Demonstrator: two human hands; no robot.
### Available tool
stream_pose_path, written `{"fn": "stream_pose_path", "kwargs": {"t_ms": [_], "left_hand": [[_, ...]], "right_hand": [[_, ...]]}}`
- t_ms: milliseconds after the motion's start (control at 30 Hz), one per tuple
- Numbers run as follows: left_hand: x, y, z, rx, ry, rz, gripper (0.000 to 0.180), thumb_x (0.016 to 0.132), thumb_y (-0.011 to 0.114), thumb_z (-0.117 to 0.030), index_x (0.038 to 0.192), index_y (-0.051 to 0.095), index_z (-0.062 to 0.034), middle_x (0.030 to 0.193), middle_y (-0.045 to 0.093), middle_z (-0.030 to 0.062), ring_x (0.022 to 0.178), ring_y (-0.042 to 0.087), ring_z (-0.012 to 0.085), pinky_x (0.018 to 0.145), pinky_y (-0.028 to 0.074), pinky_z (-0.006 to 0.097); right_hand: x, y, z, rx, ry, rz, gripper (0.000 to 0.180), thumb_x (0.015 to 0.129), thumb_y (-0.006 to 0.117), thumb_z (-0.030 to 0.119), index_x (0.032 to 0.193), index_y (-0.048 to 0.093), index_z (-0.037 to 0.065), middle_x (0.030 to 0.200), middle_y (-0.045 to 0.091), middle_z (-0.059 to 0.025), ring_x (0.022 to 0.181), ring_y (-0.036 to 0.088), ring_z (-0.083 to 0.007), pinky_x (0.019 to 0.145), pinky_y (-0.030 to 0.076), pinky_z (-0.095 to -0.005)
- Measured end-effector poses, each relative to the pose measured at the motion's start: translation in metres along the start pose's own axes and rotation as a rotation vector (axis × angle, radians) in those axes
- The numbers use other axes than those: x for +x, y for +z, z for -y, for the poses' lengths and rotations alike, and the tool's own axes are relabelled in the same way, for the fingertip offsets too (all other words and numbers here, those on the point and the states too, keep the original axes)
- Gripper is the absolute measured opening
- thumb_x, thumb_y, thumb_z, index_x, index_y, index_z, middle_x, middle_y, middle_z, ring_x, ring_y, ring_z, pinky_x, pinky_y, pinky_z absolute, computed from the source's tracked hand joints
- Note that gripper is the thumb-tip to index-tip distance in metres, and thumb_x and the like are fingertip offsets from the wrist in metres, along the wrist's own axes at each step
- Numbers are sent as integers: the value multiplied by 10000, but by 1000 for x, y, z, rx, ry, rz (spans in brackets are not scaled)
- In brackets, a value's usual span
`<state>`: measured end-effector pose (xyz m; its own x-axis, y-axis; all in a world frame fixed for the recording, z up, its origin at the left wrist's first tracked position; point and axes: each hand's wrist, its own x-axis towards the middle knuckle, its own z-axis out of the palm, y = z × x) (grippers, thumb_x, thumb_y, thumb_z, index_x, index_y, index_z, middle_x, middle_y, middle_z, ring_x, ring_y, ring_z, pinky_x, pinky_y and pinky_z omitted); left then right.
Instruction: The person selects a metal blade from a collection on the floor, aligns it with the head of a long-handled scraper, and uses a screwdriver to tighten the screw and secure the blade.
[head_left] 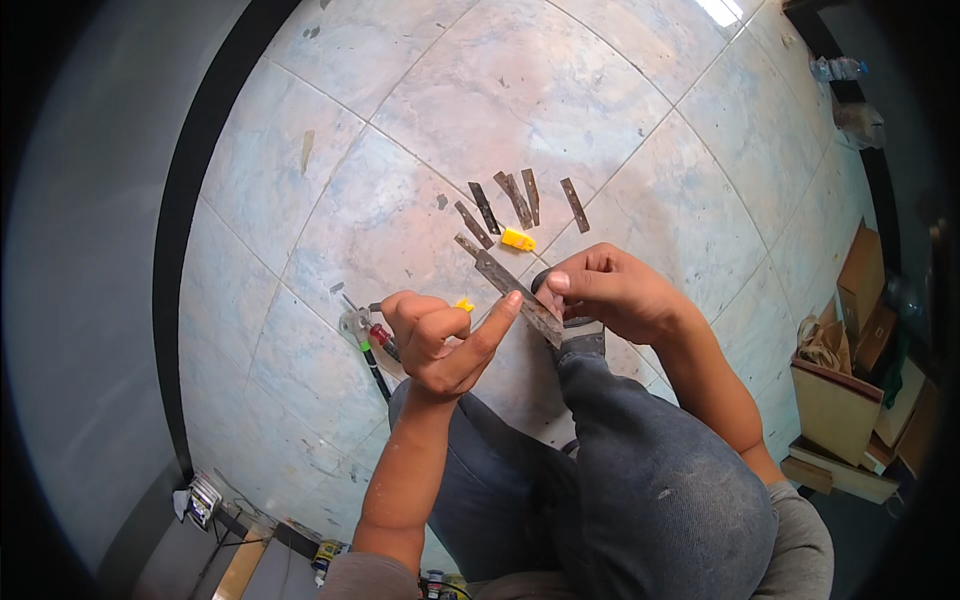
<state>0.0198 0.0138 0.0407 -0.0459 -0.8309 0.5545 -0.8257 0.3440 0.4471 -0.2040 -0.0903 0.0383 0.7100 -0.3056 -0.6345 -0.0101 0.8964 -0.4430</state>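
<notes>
A dark, worn knife blade point(510, 285) with a narrow tang slants between my hands above the floor. My left hand point(435, 340) has several fingers curled in, while one long digit lies with its tip on the flat of the blade. From the other side, my right hand point(610, 290) has its thumb and fingers bent close together at the blade's lower part; the blade hides some of its fingertips. Beyond lie several small rusty flat metal pieces point(574, 205) with holes, fanned out. A small yellow piece point(518, 239) is near them, and another yellow bit point(464, 305) shows behind my left hand.
To my left on the tiled floor point(520, 90) is a tool point(376, 365) with a black handle and green band. Wooden boxes and boards point(840, 410) are piled at right. A clear bottle point(838, 69) lies far right. My bent knee point(660, 460) rises close below my right hand.
</notes>
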Motion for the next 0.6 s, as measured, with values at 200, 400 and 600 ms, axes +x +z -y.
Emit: {"fn": "stream_pose_path", "kwargs": {"t_ms": [200,400,600], "left_hand": [[18,2,-2,12,133,21,338,701,895,-148,1013,862,-274,875,368,-65,834,441,113,779,326,337],[21,16,-3,-111,90,-20,406,757,876,-53,1123,755,-178,945,424,-24,831,451,157,774,365,334],[5,26,-5,-510,-457,-133,333,929,691,-10,1247,592,5,1046,530,47,875,503,143,814,425,274]], "right_hand": [[-22,11,22,-177,-49,45,130,916,814,101,933,779,-23,820,747,-36,776,670,-93,751,514,-250],[-29,3,18,-195,-84,33,82,897,824,40,931,782,-22,808,744,-21,753,655,-75,711,496,-238],[-31,6,20,-188,-102,53,86,903,826,49,930,782,-20,821,745,-22,753,648,-71,703,487,-240]]}}
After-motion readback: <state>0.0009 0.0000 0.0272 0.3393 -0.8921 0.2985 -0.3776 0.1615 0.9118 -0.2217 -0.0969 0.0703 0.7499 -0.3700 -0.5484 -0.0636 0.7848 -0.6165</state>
